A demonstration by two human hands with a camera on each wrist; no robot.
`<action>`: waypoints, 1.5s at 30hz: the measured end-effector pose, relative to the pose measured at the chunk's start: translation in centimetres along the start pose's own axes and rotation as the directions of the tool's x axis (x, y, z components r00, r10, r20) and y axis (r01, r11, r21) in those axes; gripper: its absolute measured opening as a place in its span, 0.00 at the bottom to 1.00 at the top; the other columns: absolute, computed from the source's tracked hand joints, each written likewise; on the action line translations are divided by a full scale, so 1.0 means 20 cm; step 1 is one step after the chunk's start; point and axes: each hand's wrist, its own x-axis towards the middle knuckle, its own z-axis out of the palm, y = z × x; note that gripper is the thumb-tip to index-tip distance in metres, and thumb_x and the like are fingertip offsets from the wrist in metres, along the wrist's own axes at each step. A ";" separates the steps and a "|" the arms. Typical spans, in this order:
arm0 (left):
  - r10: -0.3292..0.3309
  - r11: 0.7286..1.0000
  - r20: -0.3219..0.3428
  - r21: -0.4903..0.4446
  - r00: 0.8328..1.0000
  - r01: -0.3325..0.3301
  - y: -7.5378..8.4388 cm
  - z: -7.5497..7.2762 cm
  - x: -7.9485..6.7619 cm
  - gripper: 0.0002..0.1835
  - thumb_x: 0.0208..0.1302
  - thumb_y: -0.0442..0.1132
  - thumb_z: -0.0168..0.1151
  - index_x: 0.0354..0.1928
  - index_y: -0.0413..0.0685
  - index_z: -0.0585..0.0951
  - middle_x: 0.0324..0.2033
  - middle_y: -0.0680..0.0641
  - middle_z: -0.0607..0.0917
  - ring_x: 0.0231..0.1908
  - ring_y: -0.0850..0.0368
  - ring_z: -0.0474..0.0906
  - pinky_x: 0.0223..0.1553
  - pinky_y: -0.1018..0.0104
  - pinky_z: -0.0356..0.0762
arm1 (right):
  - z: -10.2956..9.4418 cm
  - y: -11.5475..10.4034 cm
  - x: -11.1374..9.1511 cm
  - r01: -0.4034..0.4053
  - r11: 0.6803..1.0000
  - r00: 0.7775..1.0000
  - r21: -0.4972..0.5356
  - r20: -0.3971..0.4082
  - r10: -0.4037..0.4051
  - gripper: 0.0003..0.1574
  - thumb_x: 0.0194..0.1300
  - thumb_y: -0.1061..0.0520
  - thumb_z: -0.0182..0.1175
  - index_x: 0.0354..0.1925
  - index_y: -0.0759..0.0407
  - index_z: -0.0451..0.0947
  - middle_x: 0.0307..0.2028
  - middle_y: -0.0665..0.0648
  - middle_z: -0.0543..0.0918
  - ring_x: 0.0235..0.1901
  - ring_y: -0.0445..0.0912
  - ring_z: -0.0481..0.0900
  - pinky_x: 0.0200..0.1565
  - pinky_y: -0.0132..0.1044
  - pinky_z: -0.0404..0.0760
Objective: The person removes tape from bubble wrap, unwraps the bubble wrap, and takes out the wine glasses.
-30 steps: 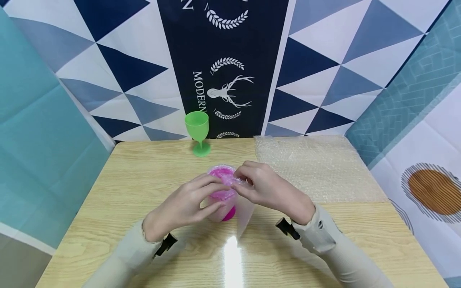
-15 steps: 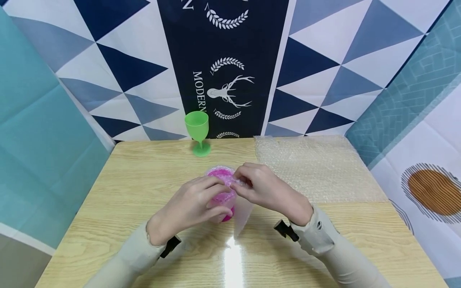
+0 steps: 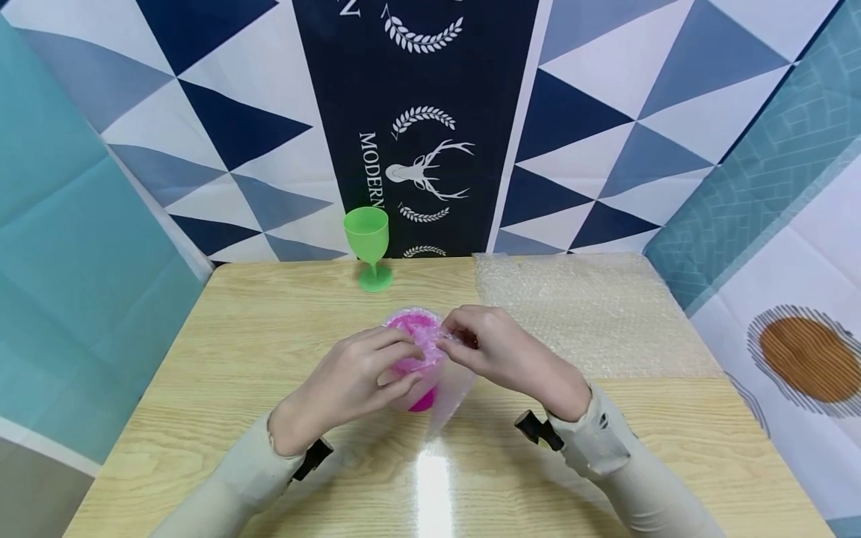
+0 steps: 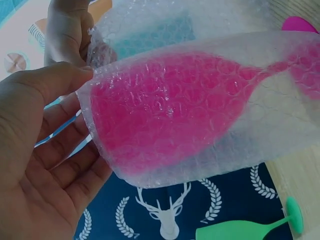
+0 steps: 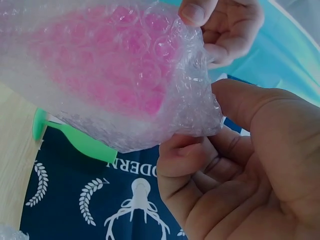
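A pink goblet (image 4: 170,110) stands wrapped in clear bubble wrap (image 5: 192,95) between the two hands. Its pink foot (image 3: 422,400) shows at the bottom in the head view. The left hand (image 3: 350,373) holds the wrapped bowl from the left, with thumb and fingers on either side of the wrap's edge. From the right, the right hand (image 3: 504,355) pinches the wrap's upper edge between thumb and fingers. A loose flap of wrap hangs down below the right hand. Part of the bowl is hidden behind the left fingers in the head view.
Behind the hands, a green goblet (image 3: 368,235) stands upright near the back edge of the wooden table (image 3: 269,299). A flat bubble wrap sheet (image 3: 599,321) lies at the back right. Patterned cloth (image 3: 417,90) hangs behind the table.
The right hand has shifted slightly right, still pinching the wrap. The left hand has moved a little up and left. The loose flap has swung slightly.
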 end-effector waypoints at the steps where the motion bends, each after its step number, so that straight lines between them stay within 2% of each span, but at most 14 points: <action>1: -0.003 1.000 0.002 -0.007 1.000 0.003 0.00 0.00 0.00 0.11 0.59 0.40 0.76 0.43 0.48 0.86 0.41 0.53 0.88 0.40 0.61 0.84 0.46 0.71 0.86 | 0.00 0.00 0.00 -0.003 1.000 1.000 0.003 0.002 0.003 0.03 0.68 0.62 0.66 0.35 0.59 0.83 0.25 0.46 0.77 0.24 0.35 0.70 0.25 0.27 0.75; 10: -0.008 0.998 0.016 -0.059 1.000 0.009 -0.02 -0.01 -0.02 0.11 0.60 0.39 0.75 0.44 0.48 0.87 0.43 0.53 0.88 0.40 0.62 0.84 0.47 0.73 0.86 | -0.02 0.03 -0.02 -0.041 0.999 0.999 0.024 0.009 0.041 0.02 0.69 0.60 0.66 0.37 0.58 0.84 0.27 0.46 0.80 0.25 0.35 0.72 0.26 0.28 0.78; 20: 0.007 0.992 0.032 -0.127 0.999 -0.003 -0.05 -0.04 -0.05 0.12 0.61 0.40 0.75 0.45 0.45 0.87 0.44 0.49 0.90 0.44 0.59 0.87 0.51 0.72 0.85 | -0.06 0.05 -0.07 -0.113 0.991 0.993 0.079 0.034 0.110 0.02 0.70 0.58 0.66 0.37 0.55 0.84 0.26 0.44 0.78 0.24 0.36 0.71 0.26 0.29 0.77; 29: -0.001 0.991 0.030 -0.135 1.000 0.005 -0.07 -0.05 -0.07 0.13 0.60 0.38 0.75 0.46 0.43 0.87 0.44 0.48 0.90 0.46 0.57 0.87 0.54 0.68 0.85 | -0.08 0.09 -0.11 -0.158 0.984 0.987 0.082 0.012 0.158 0.03 0.71 0.57 0.65 0.38 0.55 0.83 0.28 0.45 0.81 0.26 0.36 0.73 0.29 0.29 0.78; 32: 0.006 0.991 0.026 -0.134 1.000 -0.002 -0.07 -0.04 -0.07 0.13 0.59 0.36 0.75 0.46 0.43 0.87 0.45 0.48 0.90 0.46 0.57 0.87 0.54 0.67 0.86 | -0.07 0.09 -0.11 -0.160 0.984 0.987 0.080 0.009 0.160 0.02 0.71 0.58 0.66 0.40 0.56 0.83 0.29 0.45 0.82 0.28 0.36 0.76 0.31 0.29 0.82; 34: 0.009 0.991 0.028 -0.134 1.000 -0.005 -0.07 -0.04 -0.07 0.14 0.58 0.36 0.76 0.46 0.44 0.88 0.45 0.48 0.90 0.46 0.57 0.87 0.54 0.67 0.86 | -0.07 0.08 -0.11 -0.161 0.984 0.987 0.082 0.010 0.161 0.08 0.69 0.57 0.67 0.45 0.57 0.82 0.31 0.46 0.83 0.30 0.37 0.78 0.34 0.30 0.84; 39: -0.003 0.990 0.048 -0.143 0.999 0.010 -0.06 -0.04 -0.06 0.15 0.57 0.35 0.77 0.46 0.44 0.88 0.45 0.49 0.90 0.45 0.59 0.87 0.52 0.69 0.86 | -0.07 0.03 -0.09 -0.178 0.978 0.984 0.110 0.032 0.176 0.31 0.63 0.51 0.71 0.61 0.59 0.77 0.39 0.47 0.84 0.37 0.39 0.80 0.39 0.34 0.86; 45: -0.003 0.986 0.049 -0.166 0.999 0.011 -0.05 -0.04 -0.06 0.15 0.57 0.35 0.78 0.47 0.44 0.88 0.45 0.49 0.90 0.44 0.60 0.87 0.51 0.73 0.85 | -0.06 -0.01 -0.05 -0.173 0.980 0.985 0.100 0.026 0.172 0.36 0.62 0.49 0.72 0.65 0.60 0.75 0.42 0.49 0.84 0.40 0.40 0.81 0.41 0.39 0.86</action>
